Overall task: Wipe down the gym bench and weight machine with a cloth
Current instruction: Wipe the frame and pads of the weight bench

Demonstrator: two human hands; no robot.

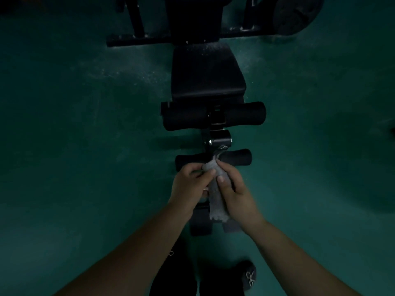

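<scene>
Grey, frayed cotton cloth (214, 189) was bunched between both sets of fingers: the left hand (190, 185) pinched its upper end, the right hand (233, 189) curled round its middle, just above the lower black foam roller (235, 158) of the black padded gym bench (206, 73). The loose tail hung low; I judged it might snag on the metal hinge (220, 141) or drag across the green floor (85, 124), picking up grit.

One bench (205, 73), two pairs of foam rollers (213, 116), one cloth (214, 195), two hands (191, 184), two shoes (249, 276) and one weight plate (298, 14) at the floor's (85, 103) far right corner.
</scene>
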